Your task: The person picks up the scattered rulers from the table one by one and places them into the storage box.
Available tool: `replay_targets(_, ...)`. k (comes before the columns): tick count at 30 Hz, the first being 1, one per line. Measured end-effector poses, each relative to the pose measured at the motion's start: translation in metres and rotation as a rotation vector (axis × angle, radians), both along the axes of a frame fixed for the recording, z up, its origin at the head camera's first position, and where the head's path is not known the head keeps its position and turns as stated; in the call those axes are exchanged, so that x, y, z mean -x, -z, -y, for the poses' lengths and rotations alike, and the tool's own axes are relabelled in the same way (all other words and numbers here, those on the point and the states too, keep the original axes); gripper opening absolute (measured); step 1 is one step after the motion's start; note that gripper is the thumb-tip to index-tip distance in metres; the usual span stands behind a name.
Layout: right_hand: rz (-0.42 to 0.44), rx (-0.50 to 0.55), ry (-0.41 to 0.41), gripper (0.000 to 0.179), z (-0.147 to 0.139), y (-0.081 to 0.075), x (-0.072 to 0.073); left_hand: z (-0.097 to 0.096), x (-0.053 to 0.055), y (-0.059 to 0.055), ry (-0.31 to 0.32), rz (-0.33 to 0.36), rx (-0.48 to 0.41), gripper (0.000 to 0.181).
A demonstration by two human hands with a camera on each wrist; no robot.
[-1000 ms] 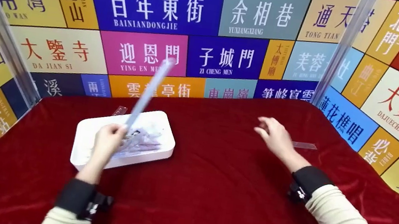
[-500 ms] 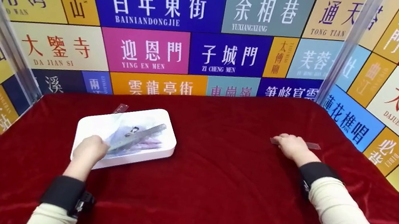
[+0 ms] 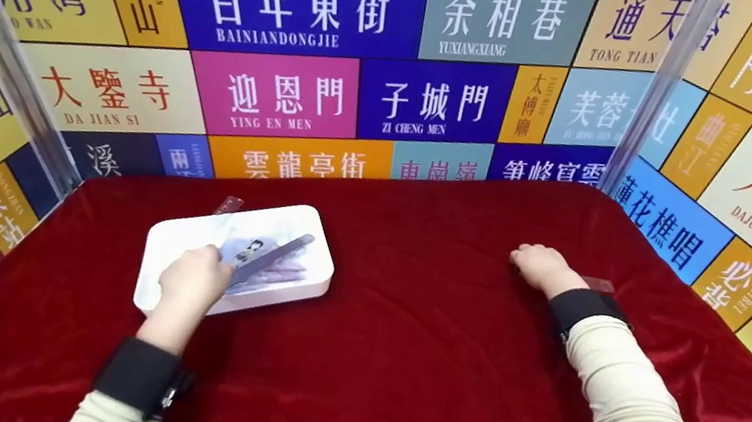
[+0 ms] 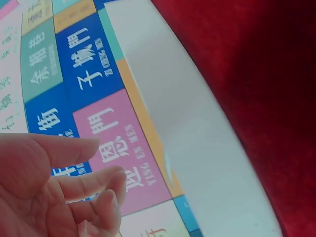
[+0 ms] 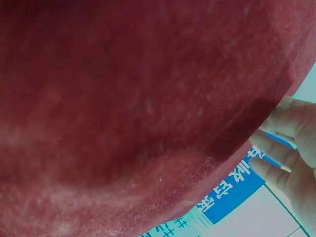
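A white rounded box [image 3: 164,251] with a purplish picture on its top sits on the left. A translucent grey ruler [image 3: 277,256] lies slantwise across that picture. My left hand [image 3: 194,281] is over the box's near left part, beside the ruler's near end. In the left wrist view its thumb and loosely bent fingers [image 4: 116,182] stand apart with nothing between them. Farther right, my right hand [image 3: 541,267] is low at the red cloth. Its fingertips touch the cloth in the right wrist view. A clear strip [image 3: 599,284] shows beside the right wrist, its other end hidden.
Another clear strip with marks [image 3: 229,205] lies behind the box. Red velvet cloth [image 3: 393,302] covers the table. Clear upright posts [image 3: 657,96] stand at the back corners. A wall of coloured name panels [image 3: 295,1] rises behind the table.
The ruler in my left hand has come down onto the box and been let go. My right hand has reached down to the strip, then shifted slightly left along it.
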State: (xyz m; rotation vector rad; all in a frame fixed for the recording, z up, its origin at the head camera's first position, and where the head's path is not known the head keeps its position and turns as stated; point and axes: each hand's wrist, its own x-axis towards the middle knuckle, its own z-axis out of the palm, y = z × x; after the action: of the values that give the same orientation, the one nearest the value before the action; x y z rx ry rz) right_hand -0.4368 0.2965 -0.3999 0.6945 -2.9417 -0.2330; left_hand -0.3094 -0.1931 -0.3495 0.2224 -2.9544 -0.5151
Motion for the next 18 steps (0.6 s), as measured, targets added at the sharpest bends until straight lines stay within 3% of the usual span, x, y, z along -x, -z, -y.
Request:
replay_targets(6,0.018,0.021,-0.057,0.009,-0.002,-0.002,-0.001,0.0,0.001,0.004,0.013,-0.015,0.045,0.029)
replay_targets(18,0.206,0.091,-0.11,0.018,-0.005,-0.01,-0.006,0.007,0.003,0.015,0.068,0.135,0.055,0.024)
